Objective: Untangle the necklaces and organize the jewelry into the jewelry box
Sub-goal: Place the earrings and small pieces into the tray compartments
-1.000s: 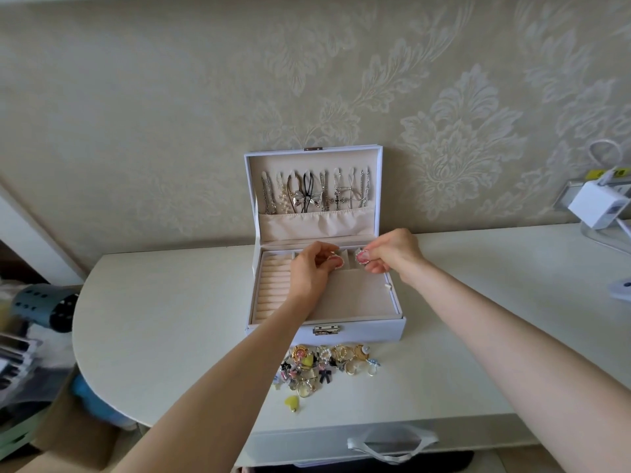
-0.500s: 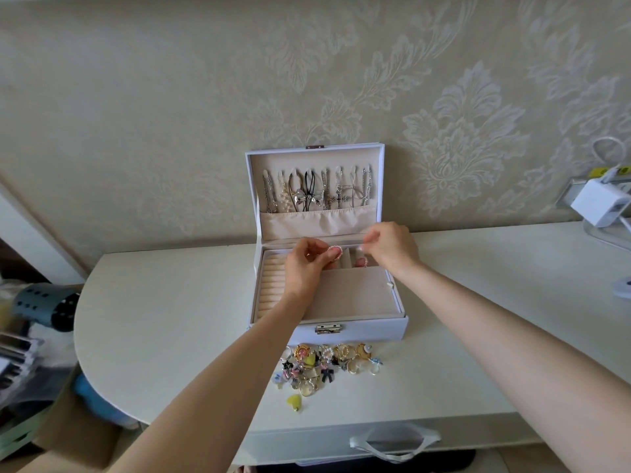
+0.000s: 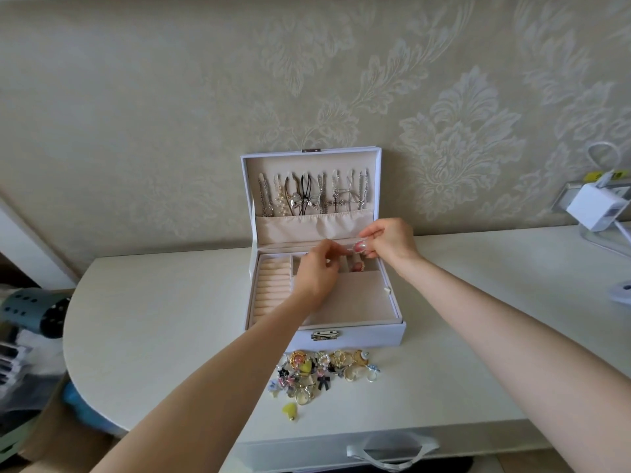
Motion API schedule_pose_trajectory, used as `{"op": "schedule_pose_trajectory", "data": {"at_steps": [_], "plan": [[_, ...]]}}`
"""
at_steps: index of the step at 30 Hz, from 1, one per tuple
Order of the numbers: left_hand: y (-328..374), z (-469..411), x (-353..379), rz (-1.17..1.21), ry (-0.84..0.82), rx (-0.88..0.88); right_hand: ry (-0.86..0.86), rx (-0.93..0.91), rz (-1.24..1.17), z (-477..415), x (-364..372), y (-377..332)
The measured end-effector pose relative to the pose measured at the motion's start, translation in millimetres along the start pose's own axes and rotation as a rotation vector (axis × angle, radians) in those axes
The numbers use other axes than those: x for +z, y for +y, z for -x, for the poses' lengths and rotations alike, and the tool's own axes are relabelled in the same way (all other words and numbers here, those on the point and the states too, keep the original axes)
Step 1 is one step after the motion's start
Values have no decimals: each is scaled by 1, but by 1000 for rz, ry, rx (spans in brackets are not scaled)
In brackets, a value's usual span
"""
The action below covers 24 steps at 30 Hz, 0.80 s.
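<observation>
one white rectangular jewelry box [image 3: 368, 336] stands open on the pale rounded table [image 3: 170, 319], its lid upright with a row of silver and pearl necklaces [image 3: 314, 196] hanging in it (too crowded for me to count). my left hand [image 3: 316, 274] hovers over the back compartments, fingers curled; i cannot tell whether they hold anything. just right of it, my right hand [image 3: 389, 240] pinches one small pink trinket [image 3: 358, 246] above those compartments. one heap of mixed rings and charms [image 3: 324, 370] lies before the box, and one yellow heart charm [image 3: 289, 412] lies apart.
</observation>
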<state>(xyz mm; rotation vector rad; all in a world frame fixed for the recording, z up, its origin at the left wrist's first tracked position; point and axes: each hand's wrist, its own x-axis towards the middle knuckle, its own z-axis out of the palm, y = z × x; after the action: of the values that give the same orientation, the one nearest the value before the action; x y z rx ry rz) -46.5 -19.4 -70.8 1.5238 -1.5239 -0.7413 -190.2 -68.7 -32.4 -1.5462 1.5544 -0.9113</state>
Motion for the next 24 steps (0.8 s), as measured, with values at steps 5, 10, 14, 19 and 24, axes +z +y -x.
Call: {"op": "schedule_pose_trajectory", "data": {"at_steps": [5, 10, 14, 19, 24], "plan": [[-4, 4, 2, -367, -130, 100, 91, -74, 248, -7, 10, 11], [2, 9, 3, -484, -121, 207, 82, -53, 376, -2, 16, 8], [1, 12, 3, -493, -138, 219, 61, -97, 445, 2, 21, 11], [-4, 16, -6, -341, -128, 235, 65, -193, 463, 6, 16, 13], [-1, 42, -29, -236, -34, 229, 102, -421, 393, 45, 10, 3]]}}
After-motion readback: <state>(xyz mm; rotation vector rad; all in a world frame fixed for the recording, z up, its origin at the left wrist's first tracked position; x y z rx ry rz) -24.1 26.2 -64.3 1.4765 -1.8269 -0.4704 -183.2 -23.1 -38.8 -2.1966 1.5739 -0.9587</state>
